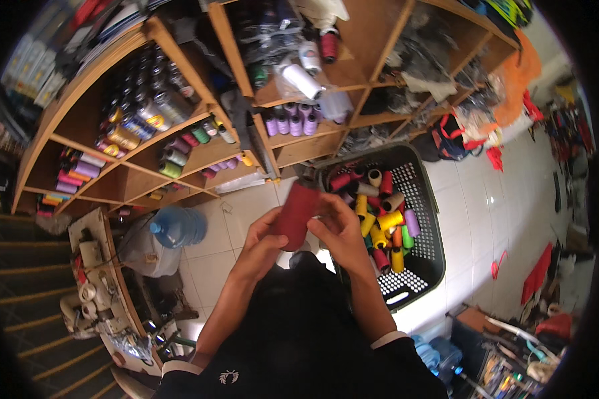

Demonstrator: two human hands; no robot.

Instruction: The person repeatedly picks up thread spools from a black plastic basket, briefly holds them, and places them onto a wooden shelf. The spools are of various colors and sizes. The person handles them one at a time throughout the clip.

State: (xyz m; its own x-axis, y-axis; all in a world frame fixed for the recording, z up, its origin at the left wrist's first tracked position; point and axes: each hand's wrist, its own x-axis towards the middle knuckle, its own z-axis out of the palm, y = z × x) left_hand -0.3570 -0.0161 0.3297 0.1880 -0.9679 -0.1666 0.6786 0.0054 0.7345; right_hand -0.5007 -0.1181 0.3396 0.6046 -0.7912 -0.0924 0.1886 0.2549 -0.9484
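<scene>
A dark red spool of thread point(295, 214) is held up in front of my body, tilted, between both hands. My left hand point(263, 241) closes round its lower left side, with the thumb across the thread. On the other side my right hand point(338, 226) grips it, fingers behind and thumb near its lower end. Just right of my hands stands a dark plastic basket point(434, 233) with a perforated wall. Inside it lie many loose spools, among them a yellow spool point(391, 220), a purple spool point(412, 223) and a green spool point(407, 237).
Wooden shelves point(353, 77) ahead hold purple spools point(295, 126), wrapped cones and plastic bags. A blue water jug point(180, 227) stands on the tiled floor at left, near a sewing machine point(93, 292). Cloth point(506, 100) is heaped at far right; more blue jugs point(439, 356) sit lower right.
</scene>
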